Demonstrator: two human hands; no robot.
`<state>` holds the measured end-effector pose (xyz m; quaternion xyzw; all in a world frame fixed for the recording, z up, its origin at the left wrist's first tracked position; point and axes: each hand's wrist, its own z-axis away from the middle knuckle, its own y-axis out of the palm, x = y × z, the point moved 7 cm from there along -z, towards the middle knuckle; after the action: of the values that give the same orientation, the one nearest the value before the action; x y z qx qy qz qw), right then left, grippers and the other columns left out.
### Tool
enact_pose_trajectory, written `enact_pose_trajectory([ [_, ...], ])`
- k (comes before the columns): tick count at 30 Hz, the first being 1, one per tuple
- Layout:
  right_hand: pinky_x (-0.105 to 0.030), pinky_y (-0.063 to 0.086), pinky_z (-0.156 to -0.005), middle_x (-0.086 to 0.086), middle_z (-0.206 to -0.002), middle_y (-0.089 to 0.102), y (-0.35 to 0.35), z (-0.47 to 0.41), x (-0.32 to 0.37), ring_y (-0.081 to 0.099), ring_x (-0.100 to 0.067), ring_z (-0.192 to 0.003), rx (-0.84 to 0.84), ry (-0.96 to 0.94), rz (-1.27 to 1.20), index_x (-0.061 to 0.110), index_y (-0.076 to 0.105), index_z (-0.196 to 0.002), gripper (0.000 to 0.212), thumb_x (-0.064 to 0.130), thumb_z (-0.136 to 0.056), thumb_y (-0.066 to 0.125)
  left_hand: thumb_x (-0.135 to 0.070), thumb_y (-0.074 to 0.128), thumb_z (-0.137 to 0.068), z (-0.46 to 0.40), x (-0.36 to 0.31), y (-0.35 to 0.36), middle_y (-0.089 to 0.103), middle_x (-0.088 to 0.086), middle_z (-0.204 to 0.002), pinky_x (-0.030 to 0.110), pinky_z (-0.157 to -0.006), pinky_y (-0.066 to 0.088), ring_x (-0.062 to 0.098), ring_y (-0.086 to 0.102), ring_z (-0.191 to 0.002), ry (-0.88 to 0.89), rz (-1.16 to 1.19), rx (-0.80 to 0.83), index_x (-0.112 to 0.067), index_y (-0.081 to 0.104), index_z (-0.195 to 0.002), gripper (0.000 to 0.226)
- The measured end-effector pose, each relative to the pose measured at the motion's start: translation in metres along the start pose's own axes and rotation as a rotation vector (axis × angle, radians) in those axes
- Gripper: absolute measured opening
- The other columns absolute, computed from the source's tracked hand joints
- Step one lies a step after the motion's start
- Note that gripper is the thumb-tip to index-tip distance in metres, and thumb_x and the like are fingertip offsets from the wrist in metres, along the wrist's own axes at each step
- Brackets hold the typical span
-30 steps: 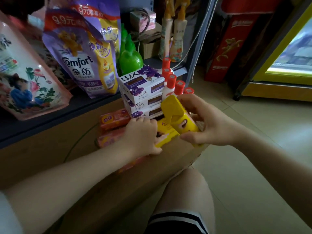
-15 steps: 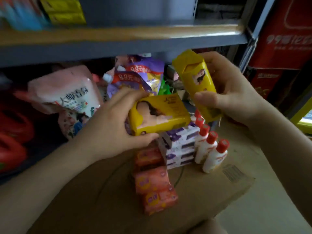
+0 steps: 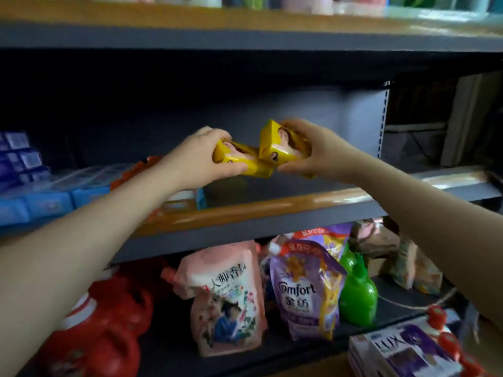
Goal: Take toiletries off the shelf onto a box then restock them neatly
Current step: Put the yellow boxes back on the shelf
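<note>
Each hand's fingers grasp a yellow box, seemingly printed with faces: left hand (image 3: 198,161) on the left yellow box (image 3: 239,161), right hand (image 3: 321,153) on the right yellow box (image 3: 277,145).

"Comfort" on purple pouch (image 3: 304,292); "LUX" on purple-white box (image 3: 402,349).

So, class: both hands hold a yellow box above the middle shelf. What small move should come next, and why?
Probably lower both boxes onto the bare stretch of the middle shelf. The left hand grips one yellow box, the right hand the other yellow box; both are above that gap, right of the blue packs.
</note>
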<state>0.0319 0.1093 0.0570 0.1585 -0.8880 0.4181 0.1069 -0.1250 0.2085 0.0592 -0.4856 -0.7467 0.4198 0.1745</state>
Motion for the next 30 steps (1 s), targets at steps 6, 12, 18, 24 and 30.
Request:
enact_pose_trajectory([
  [6,-0.027,0.04,-0.082,-0.003,-0.12,0.056,0.039,-0.04,-0.031,0.053,-0.02,-0.103,0.067,0.119,0.1,0.017,0.041,-0.134,0.076,0.033,-0.071,0.078,-0.057,0.063,-0.075,-0.041,0.031,0.034,0.047,0.005,-0.115,0.027,-0.08,0.039,0.016,0.045,-0.094,-0.066,-0.073,0.201,-0.017,0.048,-0.126,0.066],
  [12,-0.029,0.042,-0.084,-0.005,-0.125,0.054,0.045,-0.064,-0.058,0.053,-0.022,-0.109,0.025,0.24,0.003,0.019,0.041,-0.134,0.074,0.035,-0.072,0.077,-0.06,0.059,-0.077,-0.062,0.034,0.062,0.049,0.004,-0.094,0.03,-0.068,0.04,0.017,0.049,-0.078,-0.047,-0.268,0.452,-0.018,0.049,-0.092,0.046],
  [18,-0.027,0.04,-0.082,-0.005,-0.125,0.053,0.065,-0.076,-0.053,0.05,-0.02,-0.104,0.135,0.208,0.029,0.019,0.036,-0.136,0.078,0.035,-0.072,0.077,-0.052,0.065,-0.077,-0.07,0.058,0.078,0.055,0.006,-0.11,0.029,-0.075,0.047,0.019,0.054,-0.091,-0.089,-0.505,0.57,-0.012,0.048,-0.121,0.062],
  [24,-0.026,0.035,-0.077,-0.007,-0.128,0.049,0.083,-0.092,-0.044,0.045,-0.017,-0.095,0.217,0.149,0.096,0.014,0.03,-0.131,0.079,0.031,-0.071,0.078,-0.047,0.054,-0.088,-0.071,0.051,0.056,0.059,-0.001,-0.092,0.028,-0.066,0.045,0.014,0.055,-0.077,-0.024,-0.406,0.504,-0.019,0.058,-0.103,0.032],
  [30,-0.028,0.039,-0.081,-0.004,-0.125,0.05,0.115,-0.108,-0.028,0.05,-0.019,-0.103,0.343,0.082,0.117,0.02,0.033,-0.13,0.074,0.031,-0.072,0.077,-0.052,0.049,-0.087,-0.015,0.041,-0.014,0.059,-0.009,-0.102,0.031,-0.076,0.051,0.008,0.056,-0.088,0.076,-0.344,0.19,-0.028,0.055,-0.111,0.035],
])
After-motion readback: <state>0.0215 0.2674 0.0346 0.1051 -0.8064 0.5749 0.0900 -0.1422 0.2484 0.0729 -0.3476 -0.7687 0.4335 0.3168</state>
